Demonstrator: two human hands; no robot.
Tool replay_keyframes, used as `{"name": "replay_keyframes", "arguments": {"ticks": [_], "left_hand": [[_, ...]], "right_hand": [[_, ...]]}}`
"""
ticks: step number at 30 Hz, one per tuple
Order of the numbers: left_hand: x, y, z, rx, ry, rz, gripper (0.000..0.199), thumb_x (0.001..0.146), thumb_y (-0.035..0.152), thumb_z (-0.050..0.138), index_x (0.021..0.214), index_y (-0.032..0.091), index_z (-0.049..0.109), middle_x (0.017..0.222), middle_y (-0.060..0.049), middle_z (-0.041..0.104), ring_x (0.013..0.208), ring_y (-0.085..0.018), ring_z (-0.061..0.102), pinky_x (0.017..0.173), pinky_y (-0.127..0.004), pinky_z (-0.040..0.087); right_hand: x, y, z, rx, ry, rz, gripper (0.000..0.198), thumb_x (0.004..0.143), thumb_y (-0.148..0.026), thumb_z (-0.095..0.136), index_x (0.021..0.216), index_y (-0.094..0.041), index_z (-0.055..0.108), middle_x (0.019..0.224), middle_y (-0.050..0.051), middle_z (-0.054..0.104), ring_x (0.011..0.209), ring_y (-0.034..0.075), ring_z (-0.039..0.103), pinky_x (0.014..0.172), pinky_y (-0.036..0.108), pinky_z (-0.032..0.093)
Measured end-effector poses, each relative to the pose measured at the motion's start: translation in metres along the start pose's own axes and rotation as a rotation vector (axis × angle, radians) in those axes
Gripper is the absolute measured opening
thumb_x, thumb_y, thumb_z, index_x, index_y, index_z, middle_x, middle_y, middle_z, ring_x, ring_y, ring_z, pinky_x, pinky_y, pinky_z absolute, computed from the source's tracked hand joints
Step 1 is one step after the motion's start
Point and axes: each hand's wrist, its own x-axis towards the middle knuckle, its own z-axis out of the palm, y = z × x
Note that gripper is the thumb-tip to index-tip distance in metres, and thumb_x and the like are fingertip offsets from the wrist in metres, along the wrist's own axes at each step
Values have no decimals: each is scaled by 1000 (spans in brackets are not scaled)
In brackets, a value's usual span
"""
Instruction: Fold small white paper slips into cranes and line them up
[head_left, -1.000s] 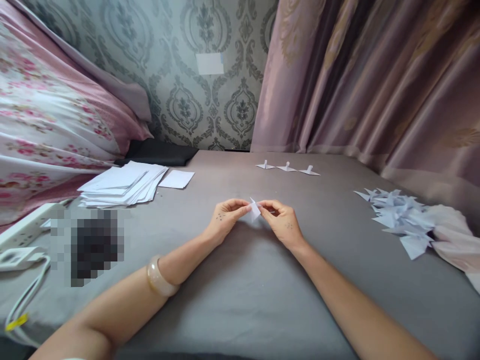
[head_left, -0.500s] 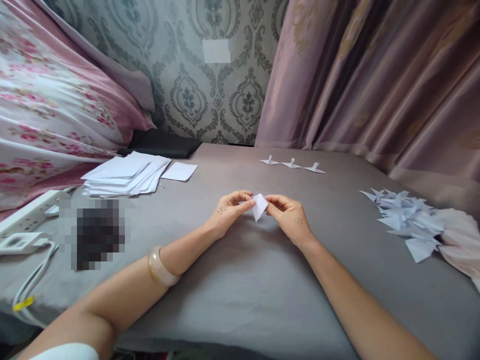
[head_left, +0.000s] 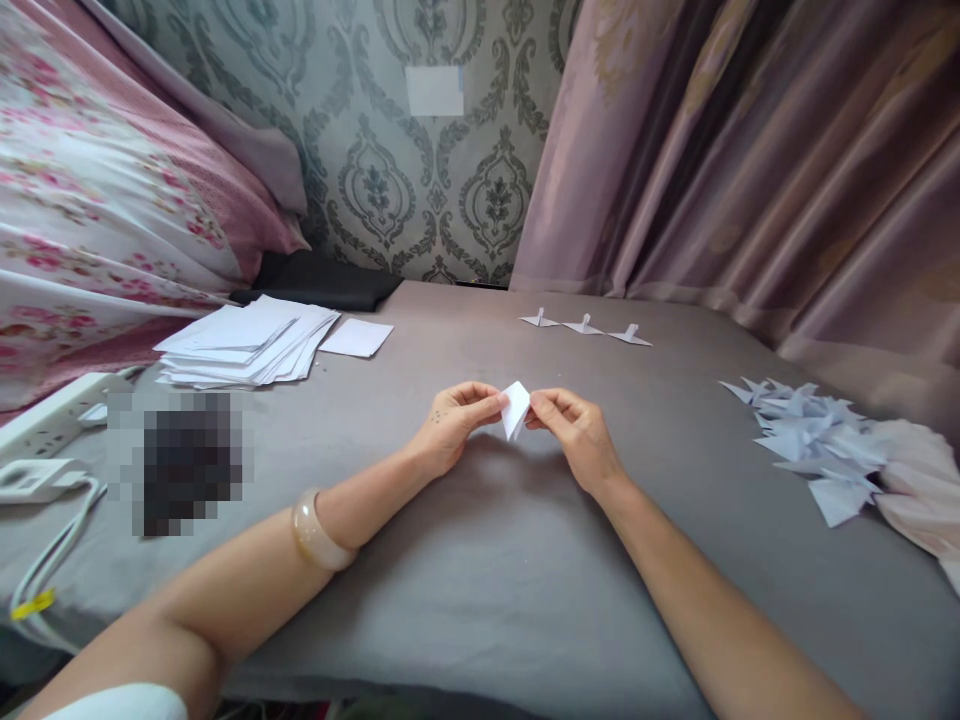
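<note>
Folded paper (head_left: 514, 412): A small white piece, kite-shaped, its lower point down, hangs between two hands over the middle of the grey cover (head_left: 480, 590). Uneven pressure from either side could skew a crease or tear a thin corner.
Left hand (head_left: 465, 425): Thumb and fingers pinch the paper's left edge. Too tight a squeeze might crush the layers flat.
Right hand (head_left: 571, 428): Fingertips close together on the right edge, the far ones partly hidden. A sideways tug against the other hand would likely pull the fold open or out of line.
Row of three folded pieces (head_left: 586, 326): Tabs upright, they sit in a line beyond the hands. A sleeve or a bump could knock them askew.
Paper stack (head_left: 244, 350): Loose sheets lie unevenly at left, a single sheet (head_left: 358, 338) just beside. A brush of the arm could slide the top ones off.
Heap of folded pieces (head_left: 814, 435): At right, pointed shapes overlap next to a pale cloth (head_left: 915, 475). Dragging that cloth could bend their tips or scatter them.
</note>
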Motion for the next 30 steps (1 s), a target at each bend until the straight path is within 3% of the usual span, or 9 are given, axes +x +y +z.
{"name": "replay_keyframes", "arguments": {"ticks": [7,12,18,21,24,30], "left_hand": [[-1,-2,2,47,-20,47,24,65,28,79,77,15,63,76,-1,67,71,-11,60,77,-29,45],[-2,-1,4,26,-36,124,34,66,25,79,93,18,60,79,0,68,74,-12,61,77,-29,46],[-5,3,4,91,-90,131,34,70,26,77,100,17,64,81,-1,68,78,-12,61,80,-28,45],[-7,7,6,153,-153,67,28,70,29,76,93,16,69,89,-3,69,82,-14,62,83,-28,45],[-7,7,6,193,-141,22,23,69,31,77,84,14,70,84,-4,70,77,-14,62,80,-28,44],[-1,-1,3,-81,-10,-48,29,62,25,82,77,14,60,78,-2,68,76,-14,63,80,-30,46]], "right_hand": [[0,3,4,-81,98,-26,27,68,-44,72,72,-19,62,68,3,66,64,16,62,62,29,50],[1,7,5,14,138,-68,33,66,-37,76,87,-21,56,74,1,68,68,16,64,68,31,52],[1,9,4,-48,89,-89,33,71,-35,71,97,-21,58,79,2,68,71,16,64,72,32,52],[0,7,3,-119,47,-143,33,73,-31,69,102,-20,57,76,1,64,70,15,62,71,30,51],[-2,7,5,-128,38,-151,35,74,-30,67,105,-20,56,76,1,63,69,14,60,69,29,50],[-2,11,11,-97,22,-11,36,70,-36,70,99,-18,59,91,6,67,81,18,62,70,30,49]]}}
